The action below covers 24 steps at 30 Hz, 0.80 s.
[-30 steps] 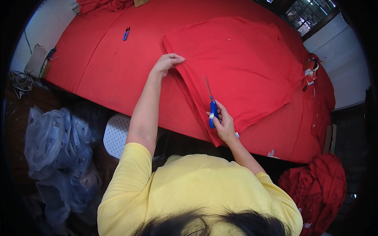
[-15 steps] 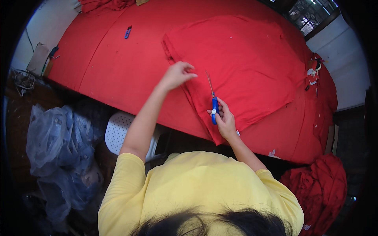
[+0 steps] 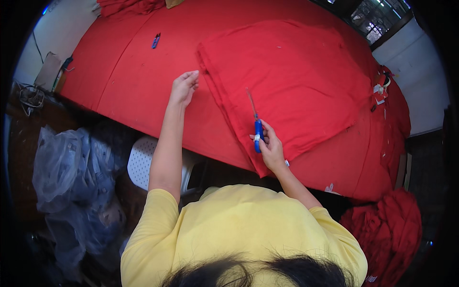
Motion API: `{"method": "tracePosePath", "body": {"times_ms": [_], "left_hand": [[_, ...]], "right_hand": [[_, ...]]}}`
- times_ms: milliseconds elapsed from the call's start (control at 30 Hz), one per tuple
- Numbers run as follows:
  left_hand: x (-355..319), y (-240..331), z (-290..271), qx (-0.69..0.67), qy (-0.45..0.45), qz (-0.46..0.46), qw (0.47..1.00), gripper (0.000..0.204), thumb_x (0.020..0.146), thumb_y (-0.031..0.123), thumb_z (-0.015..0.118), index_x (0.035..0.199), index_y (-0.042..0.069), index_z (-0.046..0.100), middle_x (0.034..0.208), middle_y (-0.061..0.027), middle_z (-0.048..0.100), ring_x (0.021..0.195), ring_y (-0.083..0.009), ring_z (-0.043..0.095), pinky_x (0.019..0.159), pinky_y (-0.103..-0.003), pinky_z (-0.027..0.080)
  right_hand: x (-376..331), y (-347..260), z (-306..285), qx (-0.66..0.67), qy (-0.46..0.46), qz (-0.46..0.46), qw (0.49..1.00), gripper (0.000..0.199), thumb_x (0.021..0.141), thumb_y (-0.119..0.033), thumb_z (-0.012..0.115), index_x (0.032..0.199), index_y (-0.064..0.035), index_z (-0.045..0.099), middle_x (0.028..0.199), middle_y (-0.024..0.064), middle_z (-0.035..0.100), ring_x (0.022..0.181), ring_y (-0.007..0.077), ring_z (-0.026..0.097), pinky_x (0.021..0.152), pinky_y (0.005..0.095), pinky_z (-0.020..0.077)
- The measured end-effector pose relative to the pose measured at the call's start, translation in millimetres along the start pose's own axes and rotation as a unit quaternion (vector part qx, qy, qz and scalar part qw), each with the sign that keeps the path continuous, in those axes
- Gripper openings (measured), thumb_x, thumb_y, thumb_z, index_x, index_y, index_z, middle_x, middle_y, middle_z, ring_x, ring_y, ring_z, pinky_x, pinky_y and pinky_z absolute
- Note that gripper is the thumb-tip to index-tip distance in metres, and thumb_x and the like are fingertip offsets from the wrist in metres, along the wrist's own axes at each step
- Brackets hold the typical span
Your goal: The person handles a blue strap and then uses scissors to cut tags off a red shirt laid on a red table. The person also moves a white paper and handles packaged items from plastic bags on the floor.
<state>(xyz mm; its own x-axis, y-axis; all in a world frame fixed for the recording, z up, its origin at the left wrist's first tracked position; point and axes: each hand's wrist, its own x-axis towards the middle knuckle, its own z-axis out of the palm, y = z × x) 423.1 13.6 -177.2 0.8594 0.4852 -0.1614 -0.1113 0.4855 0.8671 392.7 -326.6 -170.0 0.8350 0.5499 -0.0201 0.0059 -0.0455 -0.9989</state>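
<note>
My right hand [image 3: 271, 150] is wrapped round the blue handle of a pair of scissors [image 3: 258, 129]. Their thin blades point away from me, above a red cloth [image 3: 296, 86] that looks like a garment spread on the table. My left hand [image 3: 185, 88] is raised just left of the cloth's edge, apart from it. Its fingers are bent and drawn together at the tips; whatever they may hold is too small to make out. A small white tag [image 3: 287, 163] shows near my right wrist.
A red-covered table [image 3: 138, 71] carries small blue thread snips [image 3: 156, 41]. A white stool [image 3: 141, 160] and clear plastic bags [image 3: 57, 167] stand below left. Heaped red cloth [image 3: 385, 234] lies at lower right. Small items [image 3: 381, 91] sit at the right edge.
My left hand has moved left, from over the cloth's edge to beside it, and its fingers have drawn together. The scissors in my right hand have shifted slightly left.
</note>
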Motion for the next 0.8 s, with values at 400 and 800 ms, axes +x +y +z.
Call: {"method": "tracePosePath", "body": {"times_ms": [400, 800], "left_hand": [[-187, 115, -122, 0.429, 0.102, 0.045, 0.897, 0.020, 0.086, 0.019, 0.064, 0.082, -0.001, 0.063, 0.065, 0.0014, 0.054, 0.059, -0.0068, 0.047, 0.054, -0.022, 0.035], [-49, 27, -36, 0.514, 0.013, 0.167, 0.842, 0.036, 0.091, 0.031, 0.055, 0.103, -0.001, 0.066, 0.097, -0.0177, 0.067, 0.096, -0.0307, 0.063, 0.084, -0.037, 0.047]], "right_hand": [[68, -28, -19, -0.146, 0.030, -0.041, 0.988, 0.054, 0.083, -0.011, 0.060, 0.133, -0.0006, 0.042, 0.109, 0.0171, 0.060, 0.100, 0.0255, 0.060, 0.086, 0.0348, 0.0470], [43, -26, 24, -0.287, -0.007, -0.079, 0.955, 0.065, 0.077, 0.002, 0.061, 0.137, -0.0043, 0.037, 0.107, 0.0199, 0.054, 0.096, 0.0345, 0.058, 0.084, 0.0399, 0.0470]]}}
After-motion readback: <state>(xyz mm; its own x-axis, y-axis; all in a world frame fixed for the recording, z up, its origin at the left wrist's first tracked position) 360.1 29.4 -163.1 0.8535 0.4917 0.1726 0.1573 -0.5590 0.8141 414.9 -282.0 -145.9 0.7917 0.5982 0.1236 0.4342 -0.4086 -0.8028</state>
